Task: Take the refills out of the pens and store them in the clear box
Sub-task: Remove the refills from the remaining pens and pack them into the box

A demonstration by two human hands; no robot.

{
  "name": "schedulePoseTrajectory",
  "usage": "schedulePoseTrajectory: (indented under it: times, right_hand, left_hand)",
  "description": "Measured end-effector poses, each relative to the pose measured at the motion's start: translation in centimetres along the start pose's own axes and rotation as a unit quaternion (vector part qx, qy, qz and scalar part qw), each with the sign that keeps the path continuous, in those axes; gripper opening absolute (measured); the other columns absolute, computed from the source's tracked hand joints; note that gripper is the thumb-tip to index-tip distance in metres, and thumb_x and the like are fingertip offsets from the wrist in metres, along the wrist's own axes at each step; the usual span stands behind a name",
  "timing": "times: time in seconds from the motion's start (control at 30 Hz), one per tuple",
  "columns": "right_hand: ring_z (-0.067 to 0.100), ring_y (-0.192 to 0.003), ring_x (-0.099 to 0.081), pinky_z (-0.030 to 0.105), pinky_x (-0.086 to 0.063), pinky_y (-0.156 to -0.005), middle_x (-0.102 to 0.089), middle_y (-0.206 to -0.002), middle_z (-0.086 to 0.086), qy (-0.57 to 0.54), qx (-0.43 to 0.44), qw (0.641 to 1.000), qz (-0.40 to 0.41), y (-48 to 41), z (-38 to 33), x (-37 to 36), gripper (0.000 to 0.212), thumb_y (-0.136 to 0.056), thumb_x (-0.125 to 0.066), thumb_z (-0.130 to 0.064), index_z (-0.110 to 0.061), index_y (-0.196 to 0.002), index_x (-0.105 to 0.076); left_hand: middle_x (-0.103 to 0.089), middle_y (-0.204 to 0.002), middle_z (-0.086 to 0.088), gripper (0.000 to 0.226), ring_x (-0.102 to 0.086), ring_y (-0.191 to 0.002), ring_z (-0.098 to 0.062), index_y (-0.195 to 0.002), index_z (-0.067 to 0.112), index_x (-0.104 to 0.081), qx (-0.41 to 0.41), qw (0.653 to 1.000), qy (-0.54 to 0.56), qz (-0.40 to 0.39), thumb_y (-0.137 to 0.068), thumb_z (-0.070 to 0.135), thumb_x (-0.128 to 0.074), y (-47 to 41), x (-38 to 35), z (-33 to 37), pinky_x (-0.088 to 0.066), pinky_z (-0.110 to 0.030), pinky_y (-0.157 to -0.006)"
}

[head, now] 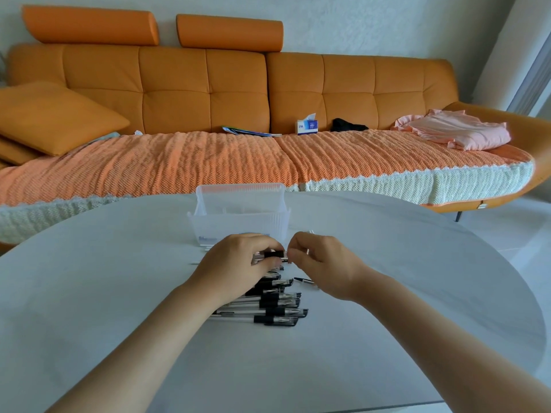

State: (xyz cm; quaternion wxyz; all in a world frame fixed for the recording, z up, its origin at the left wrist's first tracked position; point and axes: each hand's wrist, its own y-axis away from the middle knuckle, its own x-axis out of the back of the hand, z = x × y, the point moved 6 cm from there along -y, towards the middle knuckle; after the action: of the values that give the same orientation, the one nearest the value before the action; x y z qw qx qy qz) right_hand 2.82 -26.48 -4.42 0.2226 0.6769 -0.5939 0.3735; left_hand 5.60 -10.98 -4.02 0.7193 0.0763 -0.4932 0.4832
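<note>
Pen (275,254) held just above the pile of pens (278,307) on the white surface (119,293). Left hand (235,263) curled round its black grip, right hand (323,263) pinching the other end, the two hands almost touching. Clear box (238,219) stands just behind them, lid raised; contents not resolvable.

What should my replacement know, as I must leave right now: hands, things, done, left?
Left hand grips a pen by its black part.
Right hand pinches that pen's end.
A pile of pens lies on the table, partly under the left wrist; the clear box stands open just behind.
Done: contents of the box too faint to tell.
Left: this pen and the pile.
</note>
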Motion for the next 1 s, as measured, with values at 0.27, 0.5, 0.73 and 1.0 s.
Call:
schedulePoseTrajectory:
  times: [0.27,0.5,0.73,1.0]
  right_hand:
    - [0.009,-0.053,-0.042,0.026,-0.039,-0.057,-0.049,-0.057,-0.011,-0.063,-0.048,0.996,-0.029,-0.2,0.8,-0.7,0.026,-0.098,-0.049,-0.029,-0.028,-0.072,-0.057]
    - [-0.001,-0.072,-0.054,0.028,-0.048,-0.072,-0.065,-0.096,-0.016,0.074,-0.055,0.996,0.021,-0.1,2.2,1.9,0.021,-0.097,-0.049,-0.047,-0.038,-0.11,-0.064]
    - [-0.006,-0.08,-0.053,0.017,-0.039,-0.065,-0.06,-0.091,-0.021,0.195,-0.026,0.979,-0.055,0.6,3.5,1.1,0.025,-0.082,-0.067,-0.058,-0.042,-0.101,-0.071]
    - [-0.002,-0.081,-0.06,0.022,-0.05,-0.07,-0.066,-0.088,-0.024,0.154,-0.038,0.987,0.003,0.5,3.7,1.4,0.009,-0.088,-0.061,-0.041,-0.038,-0.092,-0.069]
  left_hand:
    - [-0.058,-0.076,0.01,0.012,-0.055,-0.073,-0.008,-0.097,0.033,-0.073,-0.046,0.997,-0.053,0.009,-0.092,0.035,-0.063,0.1,-0.2,0.2,-0.047,-0.033,-0.062]
    - [-0.061,-0.088,0.02,0.013,-0.055,-0.081,0.002,-0.1,0.031,-0.071,0.018,0.999,-0.032,0.009,-0.092,0.036,-0.063,0.0,-0.3,-0.9,-0.041,-0.016,-0.069]
    - [-0.063,-0.096,0.018,0.017,-0.057,-0.089,0.0,-0.107,0.027,-0.071,0.032,0.999,-0.033,-0.017,-0.093,0.032,-0.062,0.1,-0.7,-1.0,-0.036,-0.003,-0.07]
    - [-0.066,-0.098,0.017,0.015,-0.059,-0.092,-0.001,-0.103,0.026,-0.072,0.029,0.999,-0.011,-0.02,-0.091,0.032,-0.064,0.2,-0.8,-0.7,-0.044,-0.012,-0.08]
